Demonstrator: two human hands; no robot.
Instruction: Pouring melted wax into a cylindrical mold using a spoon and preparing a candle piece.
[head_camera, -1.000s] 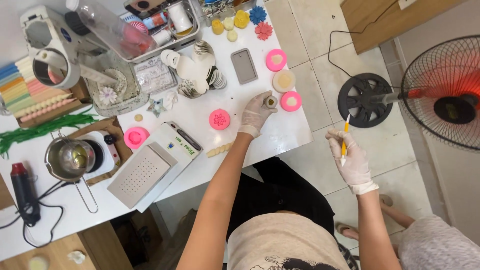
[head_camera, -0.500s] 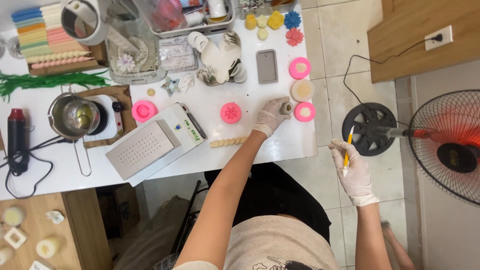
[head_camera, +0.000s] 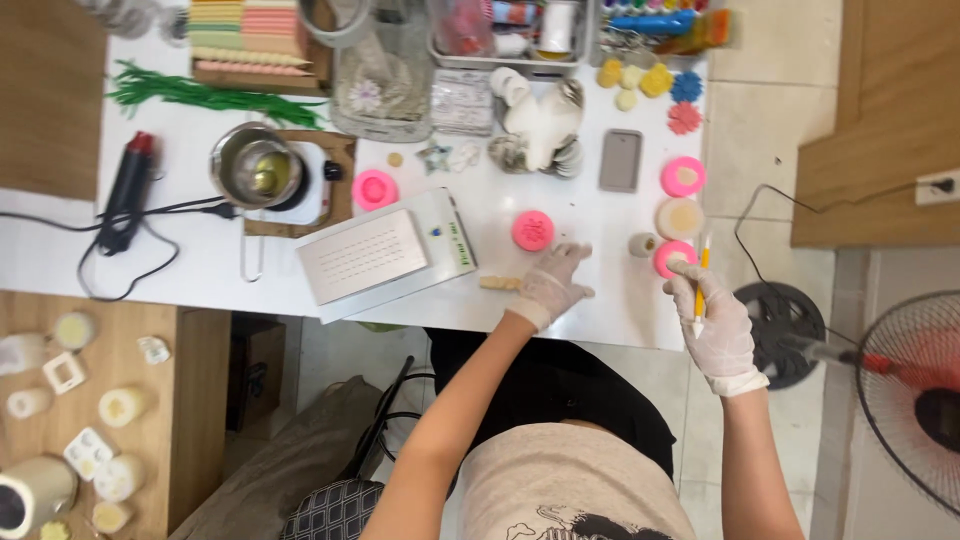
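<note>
My left hand (head_camera: 553, 282), in a white glove, lies flat on the white table (head_camera: 560, 215) with fingers spread and nothing in it. It is just below a round pink mould (head_camera: 533, 230) and beside a small beige piece (head_camera: 498, 283). My right hand (head_camera: 712, 322), also gloved, grips a thin yellow-and-white tool (head_camera: 700, 283) at the table's right edge. Its fingertips touch a pink ring mould (head_camera: 667, 255). A small grey cylinder (head_camera: 642, 244) stands between the two hands.
A scale with a white cover (head_camera: 385, 253), a pot on a small hotplate (head_camera: 260, 172), a heat gun (head_camera: 125, 192), a phone (head_camera: 620, 160) and coloured wax shapes (head_camera: 655, 82) sit on the table. A floor fan (head_camera: 905, 375) stands right. Candles lie on a wooden shelf (head_camera: 90, 400) at left.
My left hand has left the small grey cylinder and come down flat on the table. My right hand has risen from beside the table to the pink ring mould. The view has shifted left.
</note>
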